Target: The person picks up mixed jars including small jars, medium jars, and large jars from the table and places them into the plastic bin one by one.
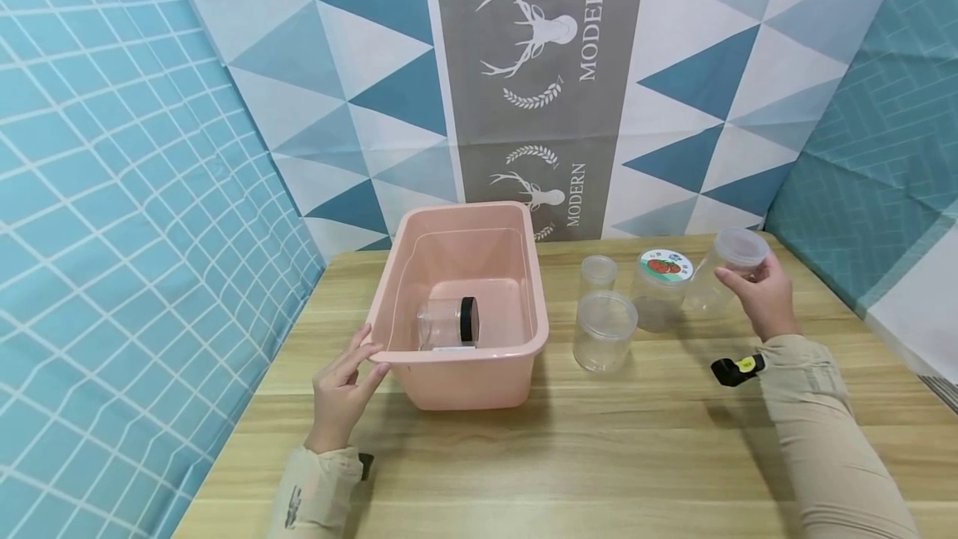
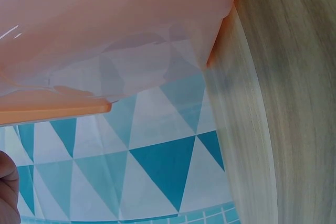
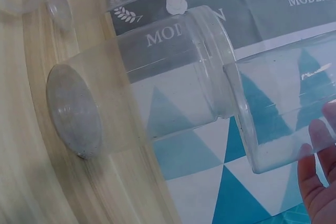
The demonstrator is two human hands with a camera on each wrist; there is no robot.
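A pink plastic tub (image 1: 464, 373) stands on the wooden table (image 1: 599, 456). Inside it a clear jar with a black lid (image 1: 449, 323) lies on its side. My left hand (image 1: 370, 358) touches the tub's front-left corner rim with nearly straight fingers. In the left wrist view the tub (image 2: 105, 19) fills the top and a fingertip (image 2: 6, 192) shows at the lower left. My right hand (image 1: 741, 273) grips a clear lidded jar (image 1: 711, 289), tilted, at the right. The right wrist view shows that jar (image 3: 147, 93) with my fingers (image 3: 320, 182) at its lid end.
Right of the tub stand three clear jars: a small one (image 1: 598, 273), a wide one (image 1: 604, 329), and one with a tomato-label lid (image 1: 662, 285). Patterned blue and white backdrop sheets wall in the table on the left, back and right.
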